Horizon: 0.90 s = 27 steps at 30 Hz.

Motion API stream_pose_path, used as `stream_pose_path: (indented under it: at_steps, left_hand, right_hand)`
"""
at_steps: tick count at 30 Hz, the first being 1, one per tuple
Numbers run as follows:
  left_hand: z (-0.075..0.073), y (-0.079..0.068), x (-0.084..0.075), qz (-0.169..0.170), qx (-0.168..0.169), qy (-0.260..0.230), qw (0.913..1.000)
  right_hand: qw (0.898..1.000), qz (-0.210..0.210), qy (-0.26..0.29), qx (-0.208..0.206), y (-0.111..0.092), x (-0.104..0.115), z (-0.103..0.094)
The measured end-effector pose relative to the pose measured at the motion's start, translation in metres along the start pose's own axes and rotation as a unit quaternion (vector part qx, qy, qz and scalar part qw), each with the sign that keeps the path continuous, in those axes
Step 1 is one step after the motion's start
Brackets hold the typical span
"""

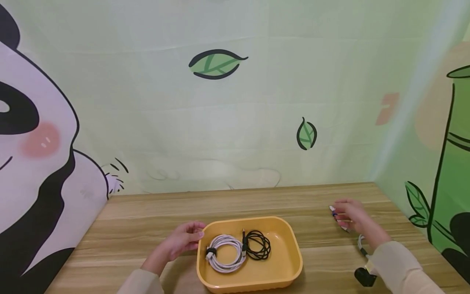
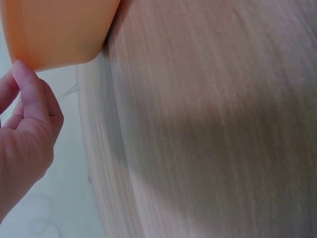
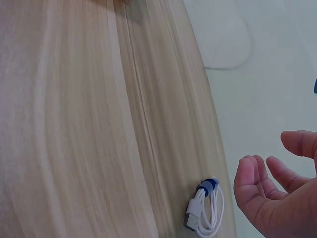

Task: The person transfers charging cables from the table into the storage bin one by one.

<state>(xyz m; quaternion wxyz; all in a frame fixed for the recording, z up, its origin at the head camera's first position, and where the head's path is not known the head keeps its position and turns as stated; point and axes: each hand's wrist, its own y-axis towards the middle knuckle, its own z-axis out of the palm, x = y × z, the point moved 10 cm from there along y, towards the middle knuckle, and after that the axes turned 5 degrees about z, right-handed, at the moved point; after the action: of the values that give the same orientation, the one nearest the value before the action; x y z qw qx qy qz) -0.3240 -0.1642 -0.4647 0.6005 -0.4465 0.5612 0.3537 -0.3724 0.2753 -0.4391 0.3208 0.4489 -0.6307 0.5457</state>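
Observation:
My left hand holds the left rim of a yellow plastic tray; in the left wrist view its fingertips are right at the tray's edge. Inside the tray lie a coiled light grey cable with a black strap and, beside it, a coiled thin black cable with a plug. Over on the right, my right hand reaches above a small white USB cable bound with a blue strap. Its fingers are loosely bent, and nothing is between thumb and fingers in the right wrist view.
Under the right forearm, partly hidden by the sleeve, lies a grey cable with a black piece near it. The wooden table ends at a pale green backdrop printed with leaves and a panda.

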Motion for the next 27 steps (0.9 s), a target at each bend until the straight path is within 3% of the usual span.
stream_pose_path:
  at_steps: [7, 16, 27]
  left_hand:
    - [-0.001, 0.000, 0.000, -0.002, -0.001, 0.002, 1.0000]
    - [-0.001, 0.001, 0.001, -0.004, -0.004, 0.009, 0.9999]
    - [-0.002, 0.000, 0.000, -0.010, -0.014, 0.015, 0.9997]
  right_hand:
    - [1.000, 0.000, 0.011, -0.017, 0.006, -0.007, -0.010]
    - [0.997, 0.001, 0.064, -0.036, 0.013, -0.017, -0.022]
    - [0.996, 0.014, 0.039, -0.077, 0.014, -0.027, -0.037]
